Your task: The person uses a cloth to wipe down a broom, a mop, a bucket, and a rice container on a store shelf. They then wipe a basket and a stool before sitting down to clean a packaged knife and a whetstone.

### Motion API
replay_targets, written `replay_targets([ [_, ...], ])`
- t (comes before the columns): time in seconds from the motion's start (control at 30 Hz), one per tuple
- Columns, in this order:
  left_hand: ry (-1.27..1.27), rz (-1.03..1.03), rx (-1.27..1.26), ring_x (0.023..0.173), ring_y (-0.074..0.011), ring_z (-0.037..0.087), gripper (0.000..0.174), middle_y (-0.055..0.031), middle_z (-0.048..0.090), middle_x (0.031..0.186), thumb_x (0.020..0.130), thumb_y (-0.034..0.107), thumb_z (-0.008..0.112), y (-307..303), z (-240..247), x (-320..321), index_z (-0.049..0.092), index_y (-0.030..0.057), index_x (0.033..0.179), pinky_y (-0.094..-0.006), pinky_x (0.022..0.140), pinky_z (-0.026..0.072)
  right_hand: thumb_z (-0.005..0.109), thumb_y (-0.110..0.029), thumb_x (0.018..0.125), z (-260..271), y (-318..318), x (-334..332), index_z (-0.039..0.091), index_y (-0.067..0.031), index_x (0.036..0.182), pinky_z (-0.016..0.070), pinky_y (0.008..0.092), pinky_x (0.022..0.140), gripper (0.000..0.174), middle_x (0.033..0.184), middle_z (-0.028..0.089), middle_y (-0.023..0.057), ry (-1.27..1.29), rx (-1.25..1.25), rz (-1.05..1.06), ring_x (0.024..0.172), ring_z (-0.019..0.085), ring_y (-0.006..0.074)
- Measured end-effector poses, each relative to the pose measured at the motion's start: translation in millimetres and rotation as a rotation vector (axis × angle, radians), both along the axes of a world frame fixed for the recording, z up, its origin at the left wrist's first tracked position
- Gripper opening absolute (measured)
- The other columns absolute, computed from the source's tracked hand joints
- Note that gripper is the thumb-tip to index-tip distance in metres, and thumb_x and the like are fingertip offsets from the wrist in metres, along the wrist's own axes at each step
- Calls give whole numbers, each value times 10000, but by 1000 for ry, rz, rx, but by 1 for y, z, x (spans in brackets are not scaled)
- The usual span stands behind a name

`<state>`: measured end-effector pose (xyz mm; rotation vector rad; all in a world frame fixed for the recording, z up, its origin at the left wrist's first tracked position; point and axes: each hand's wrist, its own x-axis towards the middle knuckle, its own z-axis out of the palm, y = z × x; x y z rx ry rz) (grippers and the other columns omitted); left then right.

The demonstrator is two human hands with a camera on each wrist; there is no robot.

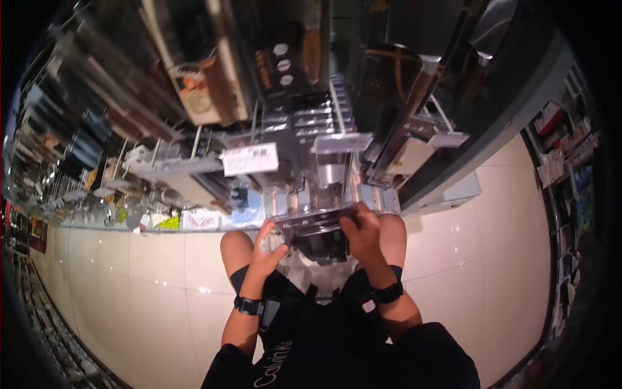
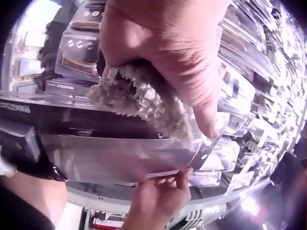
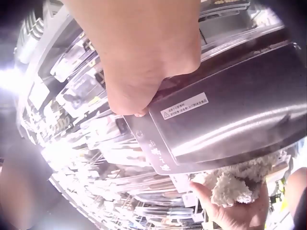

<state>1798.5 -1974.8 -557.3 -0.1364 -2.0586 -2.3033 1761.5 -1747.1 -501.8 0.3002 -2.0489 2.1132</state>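
Note:
A packaged cleaver (image 3: 240,105), with a broad shiny blade and a small white warning label under clear plastic, is held level over the lap. My right hand (image 1: 366,236) grips one end of the package at its edge, thumb on the near face. At the other end my left hand (image 1: 262,253) holds a fluffy grey cloth (image 2: 148,100) bunched in its palm. In the left wrist view the cloth lies against the package, and the left thumb reaches to the package's corner. Part of the cloth is hidden under the left palm.
Packaged knives (image 1: 421,65) hang on hooks overhead, with price tags (image 1: 251,160) at the hook ends. More boxed goods (image 1: 376,196) stand on the low shelf ahead. Pale tile floor (image 1: 155,285) spreads to both sides, and another shelf (image 1: 564,149) stands at far right.

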Motion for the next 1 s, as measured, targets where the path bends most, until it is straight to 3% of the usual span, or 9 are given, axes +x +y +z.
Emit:
replay_targets([
  [0.1, 34, -51, -317, 959, -199, 533, 612, -36, 571, 1079, 699, 253, 740, -6, 10, 29, 480, 26, 1205, -288, 856, 415, 593, -222, 866, 48, -21, 14, 539, -7, 990, 470, 280, 699, 254, 862, 594, 42, -9, -368, 223, 771, 554, 130],
  [0.17, -189, -32, -357, 791, -249, 596, 482, -128, 629, 1008, 661, 104, 770, 3, 35, 33, 566, -18, 1080, -338, 755, 478, 586, -197, 873, 41, -30, 28, 522, -6, 984, 441, 276, 729, 230, 819, 572, 47, 65, 54, -46, 766, 530, 129],
  [0.2, -129, -124, 357, 711, -214, 600, 366, -116, 640, 943, 700, 85, 741, 26, 68, 40, 590, -9, 1020, -303, 669, 497, 589, -182, 869, 44, -31, 23, 521, -10, 989, 429, 290, 737, 221, 818, 551, 58, 235, -35, 60, 787, 513, 132],
  [0.23, -68, -105, 437, 708, -164, 584, 271, -76, 635, 863, 729, 78, 719, 42, 97, 49, 600, -1, 959, -270, 643, 478, 589, -182, 869, 48, -10, 23, 521, -10, 989, 429, 290, 737, 221, 818, 551, 58, 252, -8, 9, 787, 513, 132],
  [0.3, 161, -44, -14, 691, -130, 563, 248, -40, 618, 818, 734, 93, 719, 14, 56, 58, 590, 4, 925, -249, 607, 455, 616, -153, 830, 46, -21, 28, 458, -25, 1139, 392, 283, 875, 370, 1101, 495, 109, 90, 33, 96, 1007, 484, 165],
  [0.47, 160, -15, 39, 609, -85, 514, 199, 1, 583, 707, 725, 127, 723, 13, 57, 58, 599, 4, 818, -233, 559, 423, 686, -102, 709, 161, 30, 73, 341, -41, 1273, 400, 397, 933, 664, 1283, 396, 164, 993, -88, -8, 1118, 470, 271],
  [0.53, 173, -6, -40, 600, -80, 508, 171, 4, 584, 710, 737, 127, 704, 8, 63, 60, 603, 7, 805, -231, 549, 418, 667, -418, 754, 220, 42, 117, 317, -118, 1347, 331, 577, 962, 751, 1357, 343, 202, 1130, 142, -223, 1187, 401, 413],
  [0.8, 12, 206, 217, 683, -115, 565, 293, -39, 578, 784, 712, 83, 742, 25, 71, 43, 538, -13, 899, -246, 607, 480, 677, -448, 734, 180, 37, 113, 283, -108, 1368, 324, 569, 970, 821, 1383, 303, 195, 955, 66, -150, 1211, 381, 400],
  [1.0, 6, -63, 354, 754, -118, 589, 272, -54, 615, 881, 751, 74, 692, 12, 58, 6, 581, -15, 983, -257, 696, 485, 686, -474, 716, 135, 35, 82, 254, -99, 1386, 318, 563, 978, 881, 1405, 268, 188, 728, 15, -30, 1233, 364, 389],
])
